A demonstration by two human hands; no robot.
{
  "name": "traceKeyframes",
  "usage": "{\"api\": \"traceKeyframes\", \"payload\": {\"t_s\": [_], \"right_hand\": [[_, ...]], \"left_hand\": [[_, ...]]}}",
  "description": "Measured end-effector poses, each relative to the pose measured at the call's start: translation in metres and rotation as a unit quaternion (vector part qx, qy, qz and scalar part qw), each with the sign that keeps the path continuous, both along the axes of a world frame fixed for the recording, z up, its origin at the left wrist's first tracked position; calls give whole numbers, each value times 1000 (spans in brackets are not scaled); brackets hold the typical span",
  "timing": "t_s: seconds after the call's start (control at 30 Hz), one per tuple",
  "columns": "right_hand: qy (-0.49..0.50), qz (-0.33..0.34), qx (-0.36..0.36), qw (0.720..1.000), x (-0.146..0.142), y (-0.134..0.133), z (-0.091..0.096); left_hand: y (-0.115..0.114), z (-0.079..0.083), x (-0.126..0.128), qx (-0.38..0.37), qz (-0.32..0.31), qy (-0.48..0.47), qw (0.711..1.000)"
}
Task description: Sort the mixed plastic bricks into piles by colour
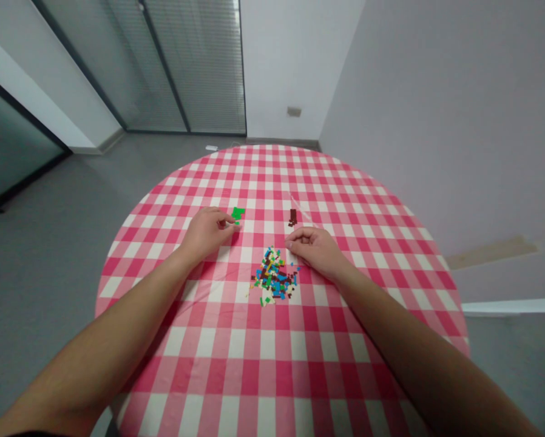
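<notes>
My left hand (pixel 211 232) is at the left of the green bricks (pixel 238 213), its thumb and index finger closed around a small green toy brick (pixel 237 223) at their tips. Across from it, my right hand (pixel 315 247) hovers by the right upper side of a mixed pile of small toy bricks (pixel 275 279). Its thumb and fingertips are pressed together; whatever they hold is too small to make out. Just beyond those fingers lies a little group of dark brown bricks (pixel 293 216). Blue, brown, green, yellow and cream pieces make up the pile.
A round table (pixel 272 376) wears a red-and-white checked cloth. A grey wall (pixel 459 121) rises on the right, and glass partitions (pixel 199 67) stand beyond the table on the left. A small white object (pixel 212 148) lies near the far table edge.
</notes>
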State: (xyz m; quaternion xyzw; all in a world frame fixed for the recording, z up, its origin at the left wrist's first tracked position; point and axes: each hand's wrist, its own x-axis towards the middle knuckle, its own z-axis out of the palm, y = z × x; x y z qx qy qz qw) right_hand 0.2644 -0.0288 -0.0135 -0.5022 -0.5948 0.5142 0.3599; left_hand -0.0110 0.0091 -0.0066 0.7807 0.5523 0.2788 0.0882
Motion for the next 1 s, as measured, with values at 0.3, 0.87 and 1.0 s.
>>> {"api": "traceKeyframes", "payload": {"t_s": [0.3,0.87,1.0], "right_hand": [[-36,-3,22,999,1,2,-1],[-35,-3,21,999,0,1,1],[-32,-5,17,999,0,0,2]], "left_hand": [[1,2,-2,-77,84,66,991],[5,-2,-2,-38,106,58,992],[6,-4,-2,-33,103,57,992]]}}
